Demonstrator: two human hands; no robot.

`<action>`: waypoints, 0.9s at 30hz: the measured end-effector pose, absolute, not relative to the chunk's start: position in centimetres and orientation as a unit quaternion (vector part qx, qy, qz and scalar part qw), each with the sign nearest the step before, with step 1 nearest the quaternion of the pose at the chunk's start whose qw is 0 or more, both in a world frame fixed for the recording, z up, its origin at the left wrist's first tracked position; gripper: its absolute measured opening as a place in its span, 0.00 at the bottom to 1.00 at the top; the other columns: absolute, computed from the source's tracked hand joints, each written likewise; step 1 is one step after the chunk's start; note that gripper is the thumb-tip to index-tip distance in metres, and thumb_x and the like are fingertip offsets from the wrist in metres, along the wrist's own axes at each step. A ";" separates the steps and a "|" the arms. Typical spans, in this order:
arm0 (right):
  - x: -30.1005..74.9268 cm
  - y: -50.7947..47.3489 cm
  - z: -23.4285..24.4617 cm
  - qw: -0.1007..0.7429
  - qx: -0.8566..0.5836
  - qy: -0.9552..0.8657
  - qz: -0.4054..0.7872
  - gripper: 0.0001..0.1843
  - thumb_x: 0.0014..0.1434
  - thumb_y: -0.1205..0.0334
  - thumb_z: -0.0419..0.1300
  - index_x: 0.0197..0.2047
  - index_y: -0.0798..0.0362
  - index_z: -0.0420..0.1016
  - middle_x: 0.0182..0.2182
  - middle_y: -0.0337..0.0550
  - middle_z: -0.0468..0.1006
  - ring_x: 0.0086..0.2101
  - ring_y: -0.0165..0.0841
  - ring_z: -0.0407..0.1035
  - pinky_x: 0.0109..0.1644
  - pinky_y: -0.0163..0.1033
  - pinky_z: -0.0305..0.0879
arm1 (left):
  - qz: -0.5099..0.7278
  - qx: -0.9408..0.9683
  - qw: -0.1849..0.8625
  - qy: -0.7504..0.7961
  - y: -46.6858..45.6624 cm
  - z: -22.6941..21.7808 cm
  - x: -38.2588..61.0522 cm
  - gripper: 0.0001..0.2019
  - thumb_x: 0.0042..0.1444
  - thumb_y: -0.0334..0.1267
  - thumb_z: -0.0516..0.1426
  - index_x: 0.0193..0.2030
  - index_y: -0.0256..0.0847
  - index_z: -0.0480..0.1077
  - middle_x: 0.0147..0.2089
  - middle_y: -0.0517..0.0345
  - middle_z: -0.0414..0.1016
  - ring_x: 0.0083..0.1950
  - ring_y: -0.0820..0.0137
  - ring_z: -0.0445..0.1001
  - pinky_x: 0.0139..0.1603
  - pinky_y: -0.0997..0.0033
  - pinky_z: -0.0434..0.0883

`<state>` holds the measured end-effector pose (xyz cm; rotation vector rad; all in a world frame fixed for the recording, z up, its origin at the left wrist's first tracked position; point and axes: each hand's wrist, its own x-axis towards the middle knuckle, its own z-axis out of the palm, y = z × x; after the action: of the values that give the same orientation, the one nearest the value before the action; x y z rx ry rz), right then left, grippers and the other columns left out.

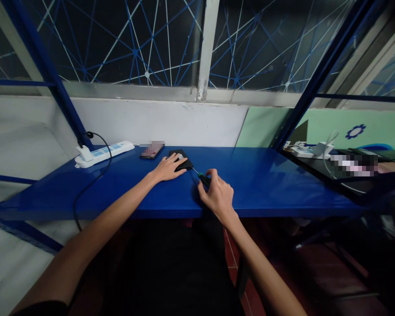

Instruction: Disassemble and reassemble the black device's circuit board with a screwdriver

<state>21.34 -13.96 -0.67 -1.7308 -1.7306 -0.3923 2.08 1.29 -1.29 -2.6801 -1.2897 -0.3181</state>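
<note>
A small black flat device [181, 157] lies on the blue table [270, 180], a little left of its middle. My left hand [168, 168] rests on the device with fingers stretched flat over it, pinning it down. My right hand [217, 194] is closed round a screwdriver with a green handle [204, 178]. Its thin metal shaft points up and left, and the tip touches the device's right edge.
A white power strip [103, 153] with a plug and black cable lies at the back left. A dark phone [151, 150] sits beside the device. To the right, a black side table [319, 166] carries white adapters and cables. Blue frame posts rise behind.
</note>
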 end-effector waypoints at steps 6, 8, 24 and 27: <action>21.7 -13.9 -1.0 0.308 -0.667 -0.652 -0.188 0.22 0.67 0.45 0.48 0.34 0.54 0.69 0.24 0.43 0.78 0.21 0.31 0.68 0.26 0.36 0.36 | -0.107 -0.894 0.072 -0.430 1.4 -1.4 2.0 0.32 0.66 0.60 0.41 0.72 0.51 0.51 0.74 0.50 0.48 0.74 0.51 0.47 0.65 0.46 0.57; 21.6 -13.9 -1.0 0.306 -0.671 -0.649 -0.189 0.24 0.69 0.45 0.45 0.32 0.54 0.69 0.24 0.44 0.78 0.21 0.30 0.68 0.26 0.36 0.36 | -0.108 -0.894 0.070 -0.428 1.5 -1.5 1.9 0.32 0.66 0.61 0.40 0.72 0.51 0.50 0.74 0.50 0.48 0.74 0.51 0.46 0.66 0.46 0.57; 22.5 -13.4 -0.9 0.322 -0.659 -0.655 -0.179 0.24 0.69 0.45 0.46 0.32 0.54 0.70 0.26 0.44 0.78 0.23 0.31 0.69 0.27 0.36 0.37 | -0.093 -0.898 0.040 -0.429 1.5 -1.4 1.7 0.34 0.65 0.63 0.38 0.73 0.53 0.46 0.76 0.52 0.42 0.75 0.47 0.43 0.66 0.41 0.56; 22.8 -13.3 -0.7 0.331 -0.654 -0.665 -0.143 0.21 0.66 0.43 0.50 0.40 0.53 0.70 0.26 0.43 0.78 0.25 0.33 0.71 0.27 0.35 0.40 | -0.095 -0.898 0.037 -0.428 1.5 -1.4 1.7 0.34 0.65 0.63 0.38 0.73 0.53 0.46 0.76 0.51 0.42 0.74 0.47 0.43 0.65 0.41 0.57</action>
<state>22.76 -13.27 -0.71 -1.7086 -1.7388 -0.3734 1.72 1.50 -1.39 -2.7557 -1.3141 -0.2928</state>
